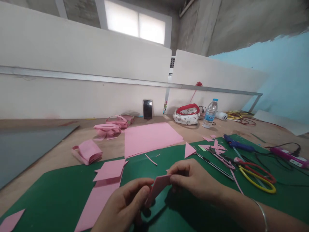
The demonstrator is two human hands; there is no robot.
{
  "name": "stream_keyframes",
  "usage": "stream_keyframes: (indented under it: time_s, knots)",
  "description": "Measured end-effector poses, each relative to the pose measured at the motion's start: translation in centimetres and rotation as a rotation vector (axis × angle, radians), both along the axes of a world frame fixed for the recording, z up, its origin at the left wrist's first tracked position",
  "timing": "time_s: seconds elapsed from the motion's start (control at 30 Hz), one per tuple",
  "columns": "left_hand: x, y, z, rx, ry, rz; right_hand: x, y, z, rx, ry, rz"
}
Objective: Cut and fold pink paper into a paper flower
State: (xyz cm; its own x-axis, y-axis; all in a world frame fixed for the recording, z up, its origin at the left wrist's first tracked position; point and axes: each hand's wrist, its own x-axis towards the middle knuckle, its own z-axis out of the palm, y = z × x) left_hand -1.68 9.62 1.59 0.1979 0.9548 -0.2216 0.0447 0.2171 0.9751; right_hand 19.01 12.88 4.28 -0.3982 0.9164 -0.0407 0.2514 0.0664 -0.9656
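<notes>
Head view, left hand (125,206) and right hand (193,180) pinching pink paper (160,185), seemingly folded

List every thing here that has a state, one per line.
left hand, shut on pink paper piece
right hand, shut on pink paper piece
pink paper piece, held up, tilted
water bottle, upright, capped
phone, standing upright, screen dark
large pink sheet, lying flat

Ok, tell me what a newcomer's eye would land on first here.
At bottom centre, the left hand and right hand pinch a small pink paper piece over the green cutting mat. Behind them lies a large pink sheet. To the right, yellow and red scissors lie near a blue glue gun.
</notes>
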Motion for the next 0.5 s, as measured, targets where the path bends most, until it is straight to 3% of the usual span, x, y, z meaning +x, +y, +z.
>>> stream_keyframes:
  time_s: [0.13,0.23,0.37,0.5]
  knots:
    - [0.5,0.1,-0.5,-0.205,-0.165,-0.125,0.0,0.0,-0.2,0.1,0.026,0.007]
    - [0.7,0.3,-0.3,-0.196,-0.163,-0.186,-0.2,-0.3,-0.3,0.19,0.067,0.017]
    - [0.7,0.3,-0.2,-0.095,-0.094,-0.083,-0.7,-0.8,-0.4,-0.085,0.238,-0.041]
    - [0.9,0.1,-0.6,-0.094,-0.095,0.023,-1.3,-1.5,-0.5,-0.251,0.08,0.009]
